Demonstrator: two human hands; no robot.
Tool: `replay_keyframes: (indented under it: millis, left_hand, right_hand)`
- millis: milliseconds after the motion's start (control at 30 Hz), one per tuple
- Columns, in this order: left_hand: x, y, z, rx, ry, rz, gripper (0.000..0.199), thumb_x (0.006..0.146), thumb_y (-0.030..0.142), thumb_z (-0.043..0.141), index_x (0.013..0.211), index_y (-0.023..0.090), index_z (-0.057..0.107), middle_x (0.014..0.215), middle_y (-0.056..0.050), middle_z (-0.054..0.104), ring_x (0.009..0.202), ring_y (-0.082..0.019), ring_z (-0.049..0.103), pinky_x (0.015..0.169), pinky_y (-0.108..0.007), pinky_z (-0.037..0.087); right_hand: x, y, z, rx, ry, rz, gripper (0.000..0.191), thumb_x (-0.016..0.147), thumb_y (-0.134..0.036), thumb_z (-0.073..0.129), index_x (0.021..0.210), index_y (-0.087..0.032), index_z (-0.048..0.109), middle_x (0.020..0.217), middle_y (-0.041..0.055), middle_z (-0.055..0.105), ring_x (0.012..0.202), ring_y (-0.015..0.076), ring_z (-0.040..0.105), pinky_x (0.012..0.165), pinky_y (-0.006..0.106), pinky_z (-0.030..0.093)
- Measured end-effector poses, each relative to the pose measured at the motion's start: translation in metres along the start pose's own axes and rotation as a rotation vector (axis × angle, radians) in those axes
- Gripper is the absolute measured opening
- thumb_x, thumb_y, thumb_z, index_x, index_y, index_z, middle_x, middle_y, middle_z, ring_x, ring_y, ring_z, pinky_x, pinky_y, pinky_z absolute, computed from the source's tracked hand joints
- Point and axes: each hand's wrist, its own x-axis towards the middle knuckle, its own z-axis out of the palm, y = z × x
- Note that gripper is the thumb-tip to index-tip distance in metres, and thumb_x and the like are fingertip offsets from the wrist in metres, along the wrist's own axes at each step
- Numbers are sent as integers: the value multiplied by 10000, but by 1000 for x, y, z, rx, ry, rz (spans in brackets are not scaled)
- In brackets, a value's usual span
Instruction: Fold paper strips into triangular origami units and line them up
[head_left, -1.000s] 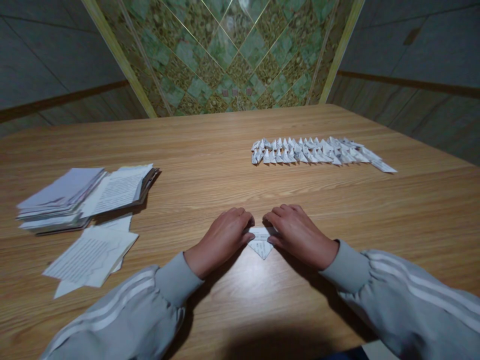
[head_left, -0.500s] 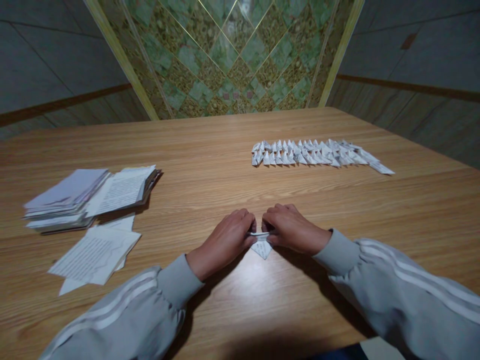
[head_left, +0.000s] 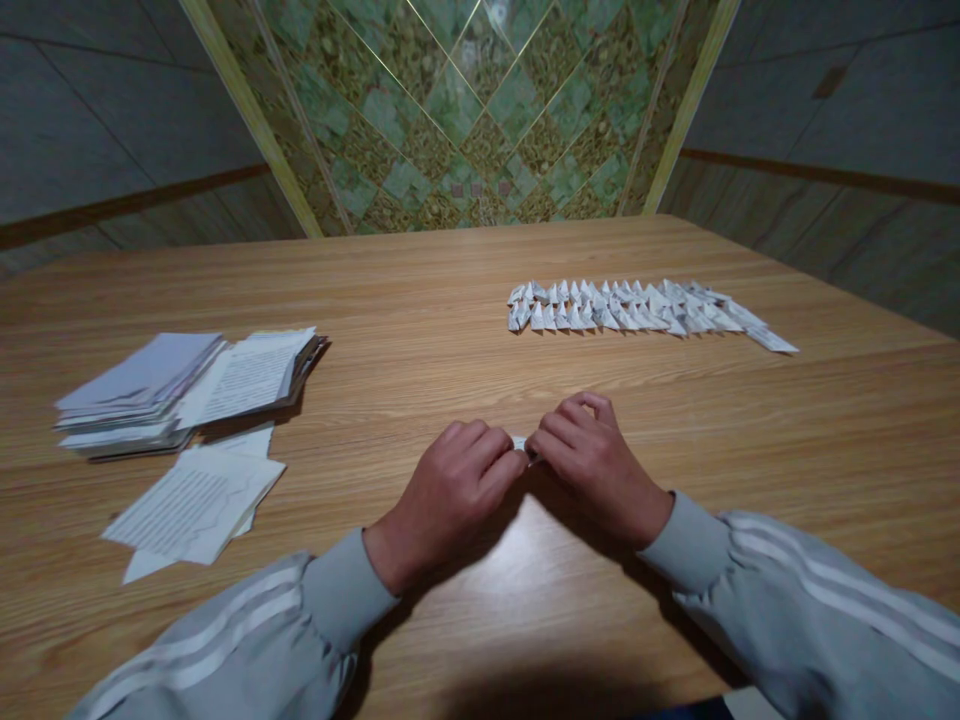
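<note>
- Paper piece (head_left: 519, 442), small and white, sits between the fingertips of both hands, raised slightly over or touching the wooden table (head_left: 390, 385); fingers hide most of it, so its folds are hard to make out.
- Left hand (head_left: 454, 490): fingers curled nearly closed, seemingly pinching one side of the piece.
- Right hand (head_left: 592, 455): also curled in, thumb side gripping the other side, one knuckle lifted.
- Folded pieces (head_left: 630, 315): many pointed white shapes, already formed, line up in two rows beyond the right hand; the held piece is apart from them.
- Loose sheets (head_left: 187, 505) and paper stacks (head_left: 142, 375) lie flat at left, unfolded.
</note>
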Motion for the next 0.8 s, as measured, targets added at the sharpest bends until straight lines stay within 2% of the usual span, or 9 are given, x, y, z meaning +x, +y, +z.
replay_keyframes:
  millis: [100, 233, 500, 667, 800]
  left_hand:
    - [-11, 9, 11, 27, -96, -24, 305, 1017, 160, 393, 791, 177, 598, 722, -39, 582, 674, -186, 484, 612, -324, 351]
    - [-23, 12, 20, -61, -213, -116, 228, 1002, 160, 457, 832, 175, 608, 772, -41, 613, 705, -198, 511, 629, -325, 382]
    - [-27, 8, 15, -257, -267, -323, 169, 988, 254, 531, 880, 171, 632, 866, -58, 610, 807, -218, 543, 706, -344, 427]
    - [-26, 4, 15, -333, -285, -405, 171, 983, 278, 541, 883, 176, 634, 869, -54, 592, 832, -223, 540, 742, -363, 430]
    - [-27, 0, 15, -350, -285, -447, 161, 972, 274, 562, 864, 179, 633, 875, -51, 589, 849, -225, 539, 758, -372, 428]
  right_hand:
    - [-13, -4, 10, -31, -53, -60, 226, 981, -171, 528, 776, -185, 623, 738, 10, 608, 792, 184, 481, 933, 372, 280]
    - [-22, -5, 11, 25, -136, -40, 203, 964, -190, 576, 770, -195, 636, 742, 2, 624, 815, 180, 498, 973, 393, 257]
    - [-24, 5, 3, 345, -212, 173, 122, 925, -250, 670, 815, -215, 708, 790, -1, 669, 868, 181, 542, 912, 380, 265]
    - [-21, 5, 4, 392, -278, 273, 134, 933, -221, 645, 811, -190, 694, 779, 1, 666, 844, 181, 539, 866, 368, 280]
    - [-21, 4, 7, 413, -271, 341, 134, 912, -195, 655, 778, -183, 667, 755, -3, 649, 840, 184, 529, 833, 353, 287]
